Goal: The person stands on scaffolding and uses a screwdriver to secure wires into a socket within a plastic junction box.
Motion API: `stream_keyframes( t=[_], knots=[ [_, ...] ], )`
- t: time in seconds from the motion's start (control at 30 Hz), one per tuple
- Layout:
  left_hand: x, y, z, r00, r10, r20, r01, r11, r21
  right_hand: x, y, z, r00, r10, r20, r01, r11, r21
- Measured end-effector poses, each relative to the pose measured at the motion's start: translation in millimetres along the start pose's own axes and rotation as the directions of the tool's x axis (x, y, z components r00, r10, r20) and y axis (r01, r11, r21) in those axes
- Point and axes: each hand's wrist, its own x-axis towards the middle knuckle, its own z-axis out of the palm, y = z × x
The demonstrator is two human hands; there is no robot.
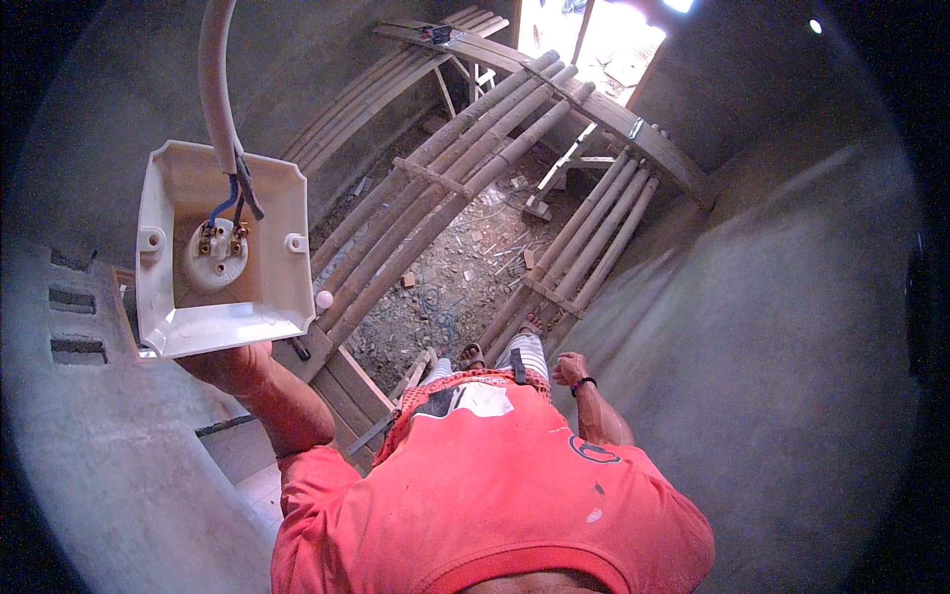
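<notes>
A square white plastic electrical box is close in front of me on the left, its open side facing me. A round white fitting with brass screw terminals sits inside. Blue and dark wires run to the terminals from a thick pale cable that comes down from above. My left hand supports the box from beneath and behind, and its fingers are hidden by the box. Down by my right side, my right hand hangs with its fingers curled in and nothing visible in it. A dark band circles that wrist.
My feet are on a scaffold of wooden poles with gaps between them. Far below lies a rubble-strewn floor. A crosswise plank spans beyond, before a bright opening. Grey plastered walls rise on both sides.
</notes>
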Motion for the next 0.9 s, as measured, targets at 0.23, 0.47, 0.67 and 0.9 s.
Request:
stream_keyframes(
  t=[0.23, 0.47, 0.67, 0.9],
  knots=[
    [1, -5, -5, 0.999, -0.017, -0.033, 0.015, 0.999, -0.052, 1, 3, -2, 1.0, -0.008, 0.013, 0.008, 1.0, 0.001],
    [5, -28, -23, 0.981, 0.171, 0.086, -0.178, 0.981, 0.078, 1, 2, -1, 0.999, -0.022, 0.023, 0.023, 0.999, -0.043],
    [8, -32, -26, 0.938, 0.312, 0.152, -0.338, 0.919, 0.204, -1, 0, -3, 0.999, -0.032, 0.032, 0.033, 0.999, -0.027],
    [-4, 6, 3, 0.999, -0.028, -0.039, 0.027, 1.0, -0.01, -3, 0, 0, 0.999, -0.009, -0.034, 0.01, 1.0, 0.028]
  ],
)
